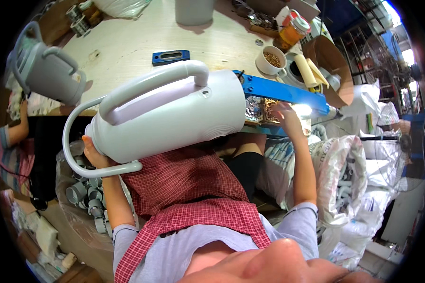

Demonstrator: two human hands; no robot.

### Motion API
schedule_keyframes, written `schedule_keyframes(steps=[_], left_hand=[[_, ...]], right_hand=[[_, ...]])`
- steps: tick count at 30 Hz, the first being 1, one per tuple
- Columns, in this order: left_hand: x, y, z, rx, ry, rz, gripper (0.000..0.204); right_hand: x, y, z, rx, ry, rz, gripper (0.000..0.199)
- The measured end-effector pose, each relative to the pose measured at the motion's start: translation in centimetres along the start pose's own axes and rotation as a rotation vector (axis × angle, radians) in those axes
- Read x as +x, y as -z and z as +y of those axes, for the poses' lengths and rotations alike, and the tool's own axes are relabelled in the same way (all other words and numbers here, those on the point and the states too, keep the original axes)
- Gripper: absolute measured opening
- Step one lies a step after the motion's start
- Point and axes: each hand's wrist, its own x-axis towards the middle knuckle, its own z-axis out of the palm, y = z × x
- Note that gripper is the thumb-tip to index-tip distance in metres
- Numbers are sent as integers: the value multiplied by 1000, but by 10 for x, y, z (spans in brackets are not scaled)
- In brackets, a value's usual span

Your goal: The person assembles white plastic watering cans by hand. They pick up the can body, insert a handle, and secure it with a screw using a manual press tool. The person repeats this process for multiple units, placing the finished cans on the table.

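Observation:
A large pale grey jug [174,115], probably a vacuum flask, lies tilted on its side across my lap at the table edge. It has a fixed side handle and a looped carrying handle. My left hand [95,153] grips its neck end, the fingers partly hidden behind the jug and its loop. The jug's base end meets a blue metal arm [283,89] that carries a bright lamp. Below that arm, my right hand [288,118] reaches with bent fingers into a tray of small brass-coloured parts [270,109]. What its fingertips hold is too small to make out. Silvery parts [254,108] lie beside them.
A blue tool [170,57] lies on the table [127,42]. A white cup [270,60] of small parts and an orange jar [293,32] stand right. Another jug [56,70] stands left. Grey fittings fill bags [92,198] beside me. Another person's arm [18,129] shows far left.

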Motion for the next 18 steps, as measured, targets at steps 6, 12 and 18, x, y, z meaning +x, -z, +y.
schedule_keyframes(steps=[6,12,18], left_hand=[[8,24,-11,-85,47,58,62],[4,21,9,-168,111,110,60],[2,22,6,-280,173,135,69]], right_hand=[[12,25,-101,298,72,265,10],[100,30,-168,515,61,235,7],[113,28,-167,518,-1,83,11]])
